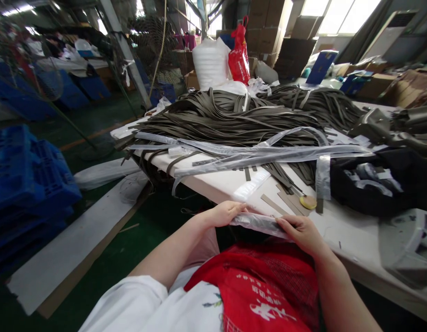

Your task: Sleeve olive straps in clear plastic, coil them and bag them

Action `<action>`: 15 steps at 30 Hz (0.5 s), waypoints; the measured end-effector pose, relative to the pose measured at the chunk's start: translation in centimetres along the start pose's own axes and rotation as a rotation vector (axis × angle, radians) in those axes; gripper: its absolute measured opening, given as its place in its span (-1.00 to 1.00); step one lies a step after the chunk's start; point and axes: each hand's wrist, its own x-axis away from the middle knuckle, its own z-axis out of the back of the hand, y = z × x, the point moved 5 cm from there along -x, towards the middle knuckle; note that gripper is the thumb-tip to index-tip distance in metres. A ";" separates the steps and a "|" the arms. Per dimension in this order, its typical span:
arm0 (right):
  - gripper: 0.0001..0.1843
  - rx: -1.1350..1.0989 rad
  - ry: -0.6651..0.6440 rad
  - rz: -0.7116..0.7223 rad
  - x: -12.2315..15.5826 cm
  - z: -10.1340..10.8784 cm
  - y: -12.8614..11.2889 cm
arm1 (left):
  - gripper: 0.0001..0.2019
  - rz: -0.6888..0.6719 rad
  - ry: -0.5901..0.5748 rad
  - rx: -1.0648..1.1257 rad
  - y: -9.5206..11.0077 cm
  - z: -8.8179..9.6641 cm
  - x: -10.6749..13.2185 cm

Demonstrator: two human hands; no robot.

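Between my two hands stretches a clear plastic sleeve (260, 223) with something dark grey inside, held just off the table's front edge. My left hand (227, 213) pinches its left end. The thumb and fingers of my right hand (299, 230) close on its right end. Long clear plastic sleeves (268, 154) lie across the table ahead, over a large pile of dark grey-brown strips (234, 115). Short flat strips (285, 203) and a round yellow object (307, 202) are on the tabletop near my right hand.
The white table (354, 233) fills the middle and right. On it stand a black bag (406, 170) with wrapped parts and a grey machine (406, 244). Blue pallets (30, 184) and a white board (78, 240) lie on the floor at left. A metal post (126, 55) rises behind.
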 end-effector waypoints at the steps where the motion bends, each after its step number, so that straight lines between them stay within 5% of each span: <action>1: -0.46 -0.004 -0.004 0.003 0.0 0.0 -0.1 | -0.35 0.001 -0.003 0.017 0.0 0.1 0.1; 4: -0.50 -0.110 -0.132 0.008 0.0 -0.7 -0.7 | -0.42 0.019 0.074 0.159 0.0 1.0 0.0; 7: -0.54 -0.361 -0.436 -0.029 0.7 -3.3 -2.2 | -0.41 0.035 0.224 0.472 0.2 2.0 -0.5; 9: -0.55 -0.572 -0.475 -0.060 0.9 -4.5 -3.7 | -0.31 -0.009 0.249 0.719 0.8 1.3 -0.8; 11: -0.55 -0.811 -0.282 -0.066 0.3 -4.5 -4.9 | -0.18 -0.080 0.119 0.883 1.8 -0.7 -1.0; 15: -0.59 -1.134 0.058 -0.086 -1.0 -3.1 -6.0 | -0.07 0.014 -0.432 0.793 2.5 -6.5 0.6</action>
